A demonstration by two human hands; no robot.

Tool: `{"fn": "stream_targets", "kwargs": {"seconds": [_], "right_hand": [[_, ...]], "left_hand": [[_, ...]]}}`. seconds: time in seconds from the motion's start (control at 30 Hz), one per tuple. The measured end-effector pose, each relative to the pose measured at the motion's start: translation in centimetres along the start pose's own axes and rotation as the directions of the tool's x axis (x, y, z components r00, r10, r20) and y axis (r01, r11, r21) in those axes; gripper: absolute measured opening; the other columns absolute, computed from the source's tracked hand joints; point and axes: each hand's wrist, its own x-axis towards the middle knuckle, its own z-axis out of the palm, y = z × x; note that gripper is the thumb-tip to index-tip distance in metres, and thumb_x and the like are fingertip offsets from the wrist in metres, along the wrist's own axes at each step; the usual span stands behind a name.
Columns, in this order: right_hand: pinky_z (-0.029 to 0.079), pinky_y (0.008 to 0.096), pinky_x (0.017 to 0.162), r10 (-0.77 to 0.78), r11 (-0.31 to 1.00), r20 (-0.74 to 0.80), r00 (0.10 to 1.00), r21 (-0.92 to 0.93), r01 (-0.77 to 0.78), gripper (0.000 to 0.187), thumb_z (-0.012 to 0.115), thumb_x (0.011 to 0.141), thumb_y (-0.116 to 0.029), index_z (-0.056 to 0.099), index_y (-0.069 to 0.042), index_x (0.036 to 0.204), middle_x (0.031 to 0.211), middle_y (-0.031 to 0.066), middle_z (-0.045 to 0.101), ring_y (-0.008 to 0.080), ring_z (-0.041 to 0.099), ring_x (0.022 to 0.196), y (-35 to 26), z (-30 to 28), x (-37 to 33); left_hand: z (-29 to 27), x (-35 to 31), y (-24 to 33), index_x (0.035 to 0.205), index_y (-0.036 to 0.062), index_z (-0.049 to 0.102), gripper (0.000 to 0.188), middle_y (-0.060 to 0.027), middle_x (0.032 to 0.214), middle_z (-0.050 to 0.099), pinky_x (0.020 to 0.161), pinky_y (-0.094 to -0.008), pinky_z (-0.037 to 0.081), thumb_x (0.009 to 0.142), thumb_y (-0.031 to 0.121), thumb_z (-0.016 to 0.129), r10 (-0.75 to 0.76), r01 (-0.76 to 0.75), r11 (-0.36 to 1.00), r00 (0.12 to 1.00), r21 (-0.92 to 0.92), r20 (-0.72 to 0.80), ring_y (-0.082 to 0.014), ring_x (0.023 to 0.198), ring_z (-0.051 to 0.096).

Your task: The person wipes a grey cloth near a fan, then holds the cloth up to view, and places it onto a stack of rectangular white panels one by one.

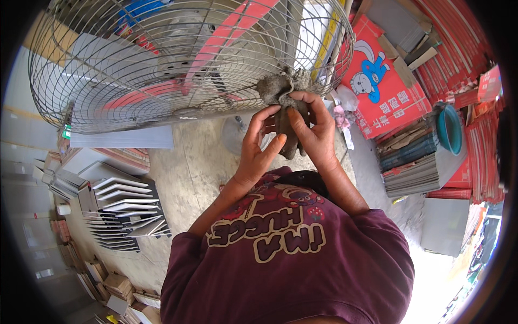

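Observation:
A crumpled grey-brown cloth work glove (290, 137), soiled and with a ragged pale cuff, hangs in front of my chest. My right hand (318, 129) pinches it near the cuff, the thumb lying across its near face. On the other side, the fingertips and thumb of my left hand (254, 148) close against the glove's edge. Both hands are just below the wire cage of a large fan (216, 102) with red blades. The glove's upper part overlaps the right side of that cage, and its far face is hidden.
Red printed cardboard (388, 81) leans at the right, beside stacked red sheets (453, 38). A teal basin (450, 129) rests on a pile of grey boards (413, 175). At the left stands a rack of pale panels (121, 200). Cardboard pieces (118, 286) lie at the lower left.

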Motion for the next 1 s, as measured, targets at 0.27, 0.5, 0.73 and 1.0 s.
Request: {"fn": "stream_targets", "kwargs": {"seconds": [0.27, 0.5, 0.73, 1.0], "right_hand": [[0.046, 0.0220, 0.070, 0.115, 0.992, 0.065, 0.991, 0.044, -0.118, 0.025, 0.061, 0.082, -0.005, 0.057, -0.003, 0.107, 0.086, 0.0034, 0.062, 0.0065, 0.055, 0.078, 1.7, 0.4, -0.2], [0.047, 0.0237, 0.071, 0.166, 0.984, 0.161, 0.973, -0.091, -0.153, 0.026, 0.061, 0.081, -0.007, 0.057, -0.003, 0.107, 0.088, 0.0068, 0.064, 0.0091, 0.058, 0.081, 2.5, 0.8, -0.4], [0.048, 0.0257, 0.069, 0.067, 0.995, 0.223, 0.973, -0.082, -0.050, 0.028, 0.062, 0.080, -0.006, 0.058, -0.005, 0.107, 0.089, 0.0090, 0.063, 0.0119, 0.059, 0.078, -0.3, 2.3, 0.2], [0.047, 0.0291, 0.068, -0.386, 0.902, 0.270, 0.882, -0.087, 0.422, 0.028, 0.063, 0.077, -0.001, 0.059, -0.006, 0.104, 0.091, 0.0109, 0.059, 0.0230, 0.059, 0.078, -3.1, 4.3, 1.2]], "left_hand": [[-0.6, -1.0, -1.6, 0.127, 0.0009, 0.039, 0.048, -0.0085, 0.115, 0.049, 0.088, -0.0269, 0.041, 0.086, 0.014, 0.060, -0.125, 0.120, 0.987, 0.991, -0.111, -0.037, -0.0145, 0.100, 0.050], [-1.0, -1.8, -3.0, 0.122, 0.0021, 0.042, 0.037, -0.0051, 0.107, 0.050, 0.082, -0.0233, 0.040, 0.087, 0.006, 0.055, -0.224, 0.200, 0.967, 0.962, -0.158, -0.157, -0.0101, 0.094, 0.048], [-1.8, -1.7, -1.1, 0.119, 0.0017, 0.043, 0.036, -0.0043, 0.103, 0.050, 0.078, -0.0226, 0.040, 0.086, 0.003, 0.056, -0.074, 0.041, 0.990, 0.966, -0.134, -0.248, -0.0088, 0.087, 0.049], [-3.0, -1.7, 0.8, 0.117, 0.0021, 0.044, 0.032, -0.0036, 0.104, 0.050, 0.081, -0.0241, 0.039, 0.087, 0.006, 0.056, 0.212, -0.206, 0.977, 0.928, 0.052, -0.307, -0.0099, 0.091, 0.047]]}}
